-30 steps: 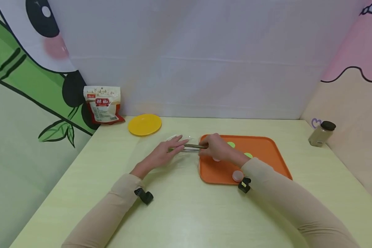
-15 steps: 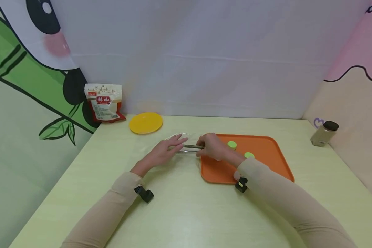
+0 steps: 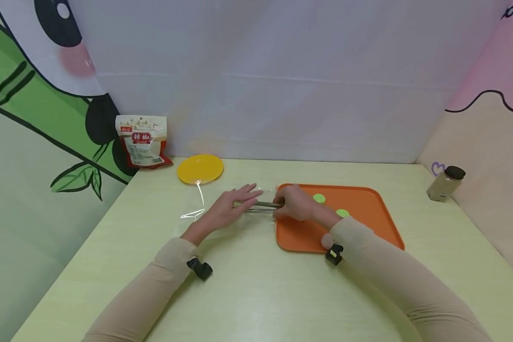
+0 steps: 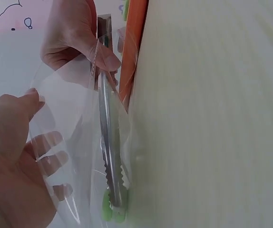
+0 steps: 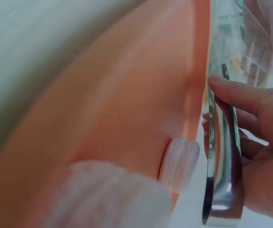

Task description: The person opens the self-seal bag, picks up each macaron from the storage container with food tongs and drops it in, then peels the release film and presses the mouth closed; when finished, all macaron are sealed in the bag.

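My right hand grips metal tongs, whose serrated tips reach left into a clear plastic bag. Between the tips is a green macaron, seen through the plastic. My left hand is at the bag, its fingers fairly straight and spread; in the left wrist view the thumb lies along the bag's edge and the fingers show through the film. Under my right arm lies an orange tray with green macarons and pink macarons, partly covered by the arm.
A yellow plate lies at the back left, beside an upright white-and-red food packet against the wall. At the table's right edge stands a jar with a black lid. Pale wood tabletop stretches in front.
Both hands stay almost in place, with the tongs still at the bag. Bright glints on the film now show left of my left hand. The head view has shifted slightly.
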{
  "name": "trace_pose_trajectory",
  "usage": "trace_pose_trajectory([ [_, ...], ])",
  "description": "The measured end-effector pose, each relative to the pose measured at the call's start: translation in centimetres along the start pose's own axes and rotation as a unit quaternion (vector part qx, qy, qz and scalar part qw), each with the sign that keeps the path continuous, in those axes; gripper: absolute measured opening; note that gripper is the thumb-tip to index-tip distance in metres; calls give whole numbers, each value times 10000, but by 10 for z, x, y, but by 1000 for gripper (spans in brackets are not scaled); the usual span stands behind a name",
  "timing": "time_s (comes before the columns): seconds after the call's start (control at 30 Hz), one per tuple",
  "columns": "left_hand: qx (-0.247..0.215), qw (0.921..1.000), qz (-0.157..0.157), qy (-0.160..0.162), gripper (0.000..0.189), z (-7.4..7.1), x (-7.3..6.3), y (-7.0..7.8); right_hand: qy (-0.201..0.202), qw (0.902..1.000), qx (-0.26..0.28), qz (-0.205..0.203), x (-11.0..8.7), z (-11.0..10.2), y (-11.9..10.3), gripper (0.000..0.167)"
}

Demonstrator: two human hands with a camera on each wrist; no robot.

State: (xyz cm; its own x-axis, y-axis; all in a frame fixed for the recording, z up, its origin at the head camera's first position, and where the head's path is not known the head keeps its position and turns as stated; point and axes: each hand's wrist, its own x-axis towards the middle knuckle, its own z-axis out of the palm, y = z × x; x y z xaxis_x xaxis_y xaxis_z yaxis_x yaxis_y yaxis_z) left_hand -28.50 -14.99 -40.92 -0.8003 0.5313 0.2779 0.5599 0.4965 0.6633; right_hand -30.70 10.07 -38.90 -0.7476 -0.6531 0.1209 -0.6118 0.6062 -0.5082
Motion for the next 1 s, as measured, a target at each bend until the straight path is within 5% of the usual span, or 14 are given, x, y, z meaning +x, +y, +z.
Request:
trace_pose_trajectory([
  [0.53,-285,9994,-116,127,41,-1,-2,-1,432,9988,130,172,9,5,-15,30],
  [1.0,-531,9983,-242,63,42,-2,-2,-2,220,9988,-56,427,26,15,-23,28],
])
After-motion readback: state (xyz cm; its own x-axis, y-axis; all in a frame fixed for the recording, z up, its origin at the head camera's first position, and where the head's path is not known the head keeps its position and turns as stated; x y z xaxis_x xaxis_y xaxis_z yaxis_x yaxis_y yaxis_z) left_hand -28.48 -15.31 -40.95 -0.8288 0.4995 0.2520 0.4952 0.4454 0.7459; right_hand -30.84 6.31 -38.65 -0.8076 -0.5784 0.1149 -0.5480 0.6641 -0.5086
